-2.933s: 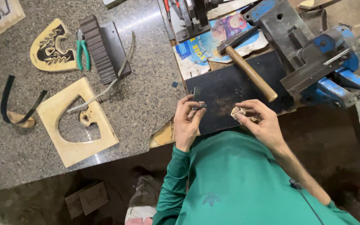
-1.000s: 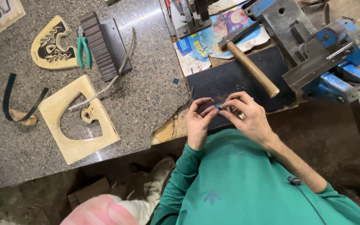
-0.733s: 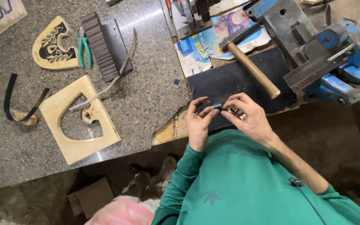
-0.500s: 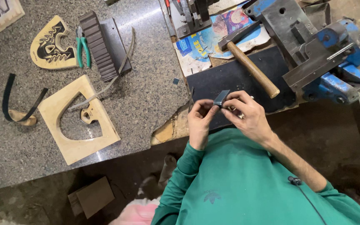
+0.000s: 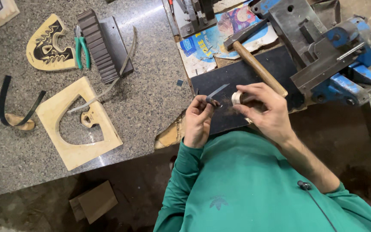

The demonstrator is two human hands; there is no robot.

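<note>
A thin, narrow grey metal strip (image 5: 217, 91) is pinched at its lower end between the thumb and fingers of the left hand (image 5: 199, 121), its free end slanting up and to the right over the black mat (image 5: 275, 68) that covers this part of the bench. Just to the right of the strip, a small pale wooden piece (image 5: 236, 97) is gripped between the thumb and forefinger of the right hand (image 5: 266, 112), whose other fingers are curled in above it; the piece and the strip are held close together but are not seen to touch. Both hands are kept above the near edge of the mat, in front of a green long-sleeved top (image 5: 254, 184). Just beyond the right hand, a hammer with a brown wooden handle (image 5: 257, 68) is laid slantwise on the mat, its dark head resting on a coloured printed sheet (image 5: 213, 41). A blue bench vice with grey steel jaws (image 5: 329, 60) is mounted to the right. On the speckled grey stone worktop (image 5: 151, 86) to the left, a pale plywood panel with an arched cut-out (image 5: 80, 122) is laid flat, with a curved metal strip lying across its top. Further back are seen a carved wooden shield-shaped plaque (image 5: 48, 43), green-handled pliers (image 5: 82, 49) beside it, and a dark ribbed block (image 5: 97, 45).
</note>
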